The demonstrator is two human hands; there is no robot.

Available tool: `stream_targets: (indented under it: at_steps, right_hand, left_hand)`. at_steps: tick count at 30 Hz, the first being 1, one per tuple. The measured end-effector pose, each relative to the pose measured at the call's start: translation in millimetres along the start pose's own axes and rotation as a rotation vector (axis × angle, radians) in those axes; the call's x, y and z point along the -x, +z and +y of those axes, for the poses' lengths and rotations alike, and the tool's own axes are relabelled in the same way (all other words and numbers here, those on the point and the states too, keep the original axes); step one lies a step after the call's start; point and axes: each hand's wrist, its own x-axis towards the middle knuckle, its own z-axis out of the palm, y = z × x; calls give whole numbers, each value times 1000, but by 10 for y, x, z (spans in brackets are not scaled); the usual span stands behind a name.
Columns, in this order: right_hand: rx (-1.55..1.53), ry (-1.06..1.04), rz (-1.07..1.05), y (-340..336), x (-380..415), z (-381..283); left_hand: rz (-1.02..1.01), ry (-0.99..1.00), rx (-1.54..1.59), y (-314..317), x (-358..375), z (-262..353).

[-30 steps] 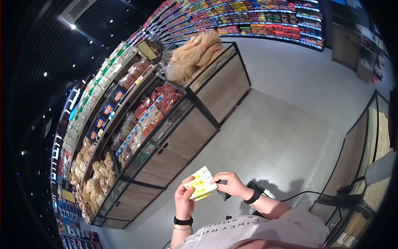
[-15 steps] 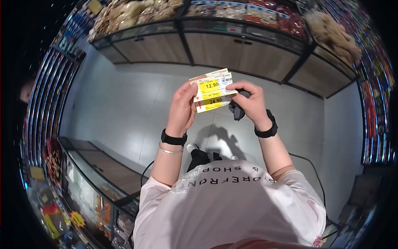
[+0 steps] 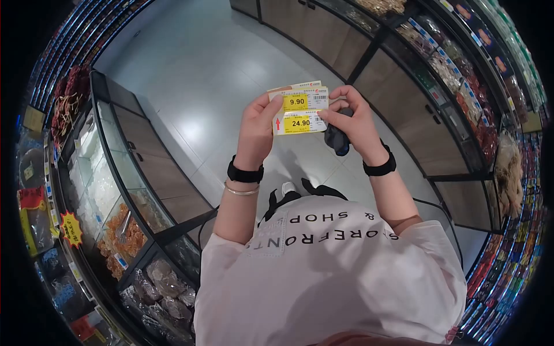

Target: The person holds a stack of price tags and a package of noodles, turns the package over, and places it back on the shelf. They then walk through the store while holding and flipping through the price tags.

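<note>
My left hand (image 3: 258, 128) pinches the left edge of a small stack of yellow-and-white price tags (image 3: 304, 108), thumb across the front. The front tags read 9.90 and 24.90, one above the other, and more tag edges show behind the top. My right hand (image 3: 359, 124) is closed at the right edge, its thumb and index finger on the tags. A dark, rounded object (image 3: 337, 140) is tucked under the same hand's fingers; I cannot tell what it is. Both wrists wear black bands, and a bangle (image 3: 241, 191) circles the left forearm.
A glass-topped display counter (image 3: 144, 183) with dried goods and a pair of tongs runs along the left. Cabinets (image 3: 416, 108) topped with packaged dried goods line the right. Grey tiled floor (image 3: 190, 75) lies between them. Bagged goods (image 3: 161, 294) sit at the lower left.
The 12.90 tag is out of the front, and the 9.90 tag now shows fully above 24.90. My view has turned, bringing the left counter closer and the far cabinets to the right.
</note>
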Motion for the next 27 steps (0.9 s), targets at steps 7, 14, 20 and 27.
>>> stream_targets:
  at_steps: [7,14,20,27]
  right_hand:
    - [-28,-75,-235,579,-974,169]
    - [-15,-60,-433,1172,-2142,366]
    - [-141,-68,-545,1685,-3340,438]
    - [-166,-57,-632,2197,-4455,340]
  left_hand:
    - [206,44,53,-731,-306,384]
    - [404,128,-12,-1487,-862,709]
    - [529,164,-8,-1989,-1635,1270]
    - [586,208,5,-2610,-2359,1795]
